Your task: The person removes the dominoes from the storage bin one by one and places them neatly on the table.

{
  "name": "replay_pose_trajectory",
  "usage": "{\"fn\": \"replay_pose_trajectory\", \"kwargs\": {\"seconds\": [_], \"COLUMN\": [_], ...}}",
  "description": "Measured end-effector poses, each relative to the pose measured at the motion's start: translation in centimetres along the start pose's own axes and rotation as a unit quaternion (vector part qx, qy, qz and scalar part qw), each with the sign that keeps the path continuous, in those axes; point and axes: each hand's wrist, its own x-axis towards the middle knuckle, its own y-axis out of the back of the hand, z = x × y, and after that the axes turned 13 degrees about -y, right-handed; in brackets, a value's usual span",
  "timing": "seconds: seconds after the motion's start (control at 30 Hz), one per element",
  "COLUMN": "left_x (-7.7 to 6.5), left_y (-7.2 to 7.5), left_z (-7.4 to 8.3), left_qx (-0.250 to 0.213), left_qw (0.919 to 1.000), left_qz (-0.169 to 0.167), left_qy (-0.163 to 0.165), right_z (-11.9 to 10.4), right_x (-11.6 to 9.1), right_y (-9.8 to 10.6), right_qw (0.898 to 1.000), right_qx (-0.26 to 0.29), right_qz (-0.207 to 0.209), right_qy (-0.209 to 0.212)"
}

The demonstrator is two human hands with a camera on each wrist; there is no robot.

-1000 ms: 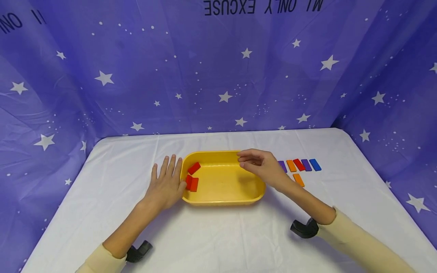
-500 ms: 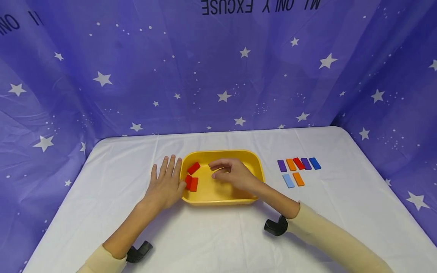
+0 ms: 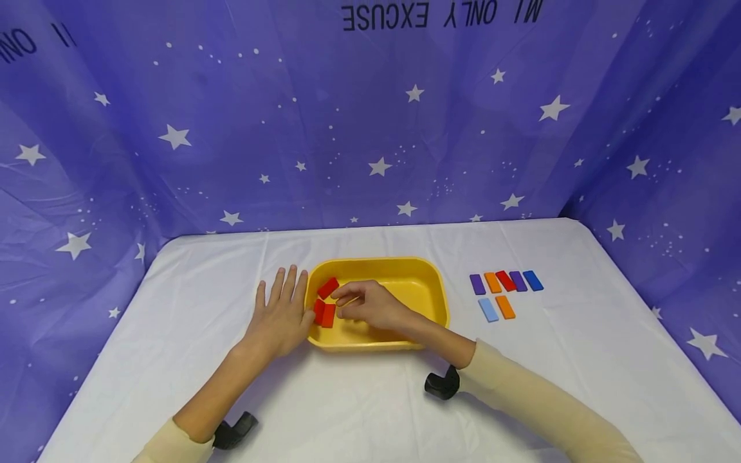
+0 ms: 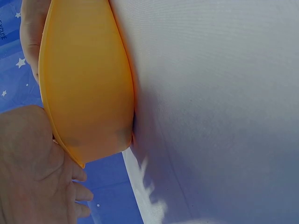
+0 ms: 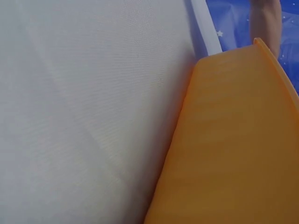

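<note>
A yellow plastic tray (image 3: 370, 346) stands on the table. At its left end lie three small red rectangular tiles (image 3: 328, 289). My left hand (image 3: 280, 325) is spread with straight fingers against the tray's left side, its thumb at the rim; the left wrist view shows its palm (image 4: 28, 168) beside the tray wall (image 4: 88, 79). Over the tray, my right hand (image 3: 375, 307) has its bent fingers and thumb apart, the tips just right of the red tiles, and nothing visible between them. In the right wrist view, the tray's outer wall (image 5: 233, 140) hides the right hand.
Right of the tray, several flat tiles lie in two rows on the white cloth, among them a light blue tile (image 3: 488, 310), an orange tile (image 3: 505, 307) and a dark blue tile (image 3: 533, 280). A purple starry curtain (image 3: 347, 128) surrounds the table's back and sides.
My right hand has moved left from the tray's right rim to the red tiles, uncovering the light blue tile on the table. The left hand has stayed in place.
</note>
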Motion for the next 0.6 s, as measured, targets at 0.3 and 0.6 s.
{"fn": "replay_pose_trajectory", "kwargs": {"seconds": [0.3, 0.6], "left_x": [-0.07, -0.04], "left_y": [-0.03, 0.05], "left_z": [0.04, 0.02], "left_qx": [0.0, -0.003], "left_qw": [1.0, 1.0], "left_qz": [0.0, -0.003], "left_qy": [-0.002, -0.003], "right_z": [-0.18, -0.23], "right_x": [0.45, 0.76], "right_y": [-0.41, -0.54], "right_qw": [0.999, 0.994], "right_qx": [-0.028, -0.1], "right_qz": [-0.016, -0.002], "right_qy": [-0.032, -0.051]}}
